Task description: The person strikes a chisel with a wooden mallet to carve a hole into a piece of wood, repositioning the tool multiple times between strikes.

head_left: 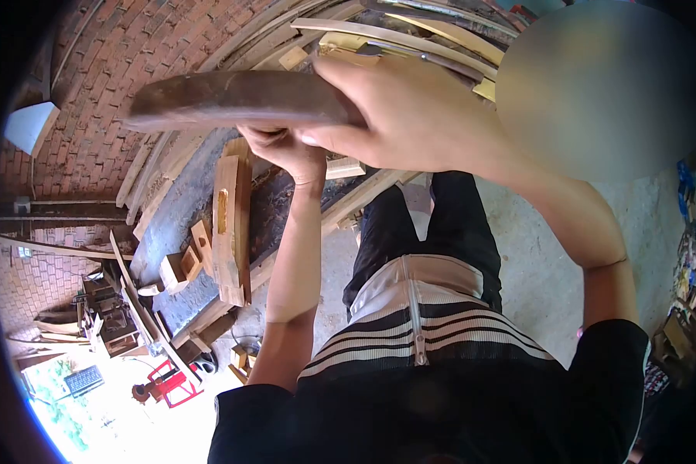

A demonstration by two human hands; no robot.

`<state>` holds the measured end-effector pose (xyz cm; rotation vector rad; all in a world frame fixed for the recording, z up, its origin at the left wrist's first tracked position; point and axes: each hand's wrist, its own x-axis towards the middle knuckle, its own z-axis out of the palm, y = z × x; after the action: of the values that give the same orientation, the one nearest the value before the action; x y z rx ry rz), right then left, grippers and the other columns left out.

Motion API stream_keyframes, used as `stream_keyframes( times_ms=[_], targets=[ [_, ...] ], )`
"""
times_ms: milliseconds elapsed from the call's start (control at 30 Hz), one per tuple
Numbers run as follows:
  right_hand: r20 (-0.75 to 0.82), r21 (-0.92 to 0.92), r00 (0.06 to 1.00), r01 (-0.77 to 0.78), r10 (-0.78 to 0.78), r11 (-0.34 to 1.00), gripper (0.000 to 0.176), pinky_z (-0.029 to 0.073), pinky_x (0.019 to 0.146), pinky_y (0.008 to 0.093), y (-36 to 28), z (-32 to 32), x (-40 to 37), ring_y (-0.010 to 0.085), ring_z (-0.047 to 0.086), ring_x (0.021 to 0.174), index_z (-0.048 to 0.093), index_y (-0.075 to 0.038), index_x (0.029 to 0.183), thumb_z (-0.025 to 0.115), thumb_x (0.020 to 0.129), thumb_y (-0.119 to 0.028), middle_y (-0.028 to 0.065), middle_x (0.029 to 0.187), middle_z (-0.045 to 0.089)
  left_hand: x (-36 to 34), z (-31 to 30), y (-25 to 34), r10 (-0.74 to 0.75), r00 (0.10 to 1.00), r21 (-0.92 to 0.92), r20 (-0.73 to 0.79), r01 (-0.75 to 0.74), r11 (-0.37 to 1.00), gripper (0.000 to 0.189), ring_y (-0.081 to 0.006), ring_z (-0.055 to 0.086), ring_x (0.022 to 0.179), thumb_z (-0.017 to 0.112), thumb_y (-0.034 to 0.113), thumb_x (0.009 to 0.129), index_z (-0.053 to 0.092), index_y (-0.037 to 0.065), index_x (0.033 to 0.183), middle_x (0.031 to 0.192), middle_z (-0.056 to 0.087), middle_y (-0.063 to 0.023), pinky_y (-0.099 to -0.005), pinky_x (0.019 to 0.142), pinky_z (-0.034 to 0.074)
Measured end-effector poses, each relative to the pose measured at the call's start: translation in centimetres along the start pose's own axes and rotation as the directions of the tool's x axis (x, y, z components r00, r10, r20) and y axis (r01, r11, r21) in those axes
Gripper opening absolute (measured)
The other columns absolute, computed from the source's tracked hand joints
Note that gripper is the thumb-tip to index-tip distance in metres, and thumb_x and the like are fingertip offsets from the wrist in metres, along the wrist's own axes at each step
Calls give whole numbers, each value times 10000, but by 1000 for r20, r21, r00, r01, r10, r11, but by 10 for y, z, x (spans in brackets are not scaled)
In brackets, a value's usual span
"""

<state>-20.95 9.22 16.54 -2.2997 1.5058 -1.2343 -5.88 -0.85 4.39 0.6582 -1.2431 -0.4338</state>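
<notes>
A dark brown wooden bar [224, 98] with a rounded far end is held up close to the camera, stretching to the left. Its right end lies in my right hand [425, 112], the thumb below and the fingers over the top. Just under the bar is my left hand [292, 157] with its fingers curled closed. The bar covers part of those fingers, and I cannot tell what they hold. Beyond my left forearm, a squared timber [234, 232] with a cut slot in its face lies across a dark, worn surface.
Long boards [417, 48] are stacked along the brick wall [131, 66]. Small wooden blocks [179, 269] sit left of the slotted timber. A red stool [176, 384] stands at the lower left by the bright opening. Wood scraps [677, 340] line the right side of the concrete floor [533, 240].
</notes>
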Motion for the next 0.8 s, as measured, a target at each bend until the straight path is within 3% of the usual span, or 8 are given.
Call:
stream_keyframes(
  times_ms=[67,167,200,267,433,567,733,800],
  targets=[
    [71,-183,997,-8,22,983,460,544,606,419,12,9,-10,339,684,613,625,-12,1028,682,865,-438,166,761,704,8,0,-2,90,995,30,-31,-89,996,303,-111,395,687,799,115,805,503,67,846,747,421,30,-264,743,390],
    [252,141,950,-226,186,964,611,537,596,381,20,14,-19,297,642,601,549,22,1250,662,918,-479,136,767,644,20,0,-10,1,980,39,-201,7,999,271,-120,500,720,727,110,880,464,55,845,731,509,-7,-336,725,432],
    [342,210,872,-435,351,876,635,512,538,362,18,13,-24,248,610,535,541,18,1270,642,925,-506,115,740,622,31,-12,-7,-164,978,84,-132,176,981,220,-113,579,715,687,86,901,472,44,912,811,592,-50,-332,680,500],
    [431,300,761,-628,486,718,698,442,412,314,35,24,-41,123,531,414,509,9,1330,609,935,-558,71,708,580,27,-21,-14,-251,955,-79,-156,242,967,231,-85,547,541,671,62,895,458,39,984,804,594,-67,-242,445,456],
    [501,79,526,-818,687,569,697,526,519,383,84,70,-104,231,637,492,523,33,1253,602,914,-571,159,766,667,40,-36,-31,-287,920,-200,-266,238,950,245,-71,434,411,664,57,895,426,80,947,651,507,-23,-241,322,344],
    [446,40,575,-778,686,626,701,542,590,404,93,95,-128,271,660,516,515,40,1251,598,912,-568,180,770,669,42,-45,-32,-397,833,-227,-384,331,916,288,-70,325,413,639,41,924,363,113,885,640,426,5,-258,329,239],
    [319,-90,689,-661,650,745,690,537,751,476,106,110,-140,396,701,756,525,42,1200,574,917,-585,243,845,685,40,-53,-54,-345,767,-42,-541,385,922,234,-75,405,523,626,165,974,404,102,933,677,440,0,-263,423,364],
    [375,-51,625,-724,685,688,720,535,785,481,95,98,-130,424,695,839,523,59,1222,586,915,-588,281,905,678,38,-50,-39,-437,779,-217,-450,379,899,239,-98,443,539,639,202,970,424,98,971,706,475,-15,-269,459,393]
  ],
)
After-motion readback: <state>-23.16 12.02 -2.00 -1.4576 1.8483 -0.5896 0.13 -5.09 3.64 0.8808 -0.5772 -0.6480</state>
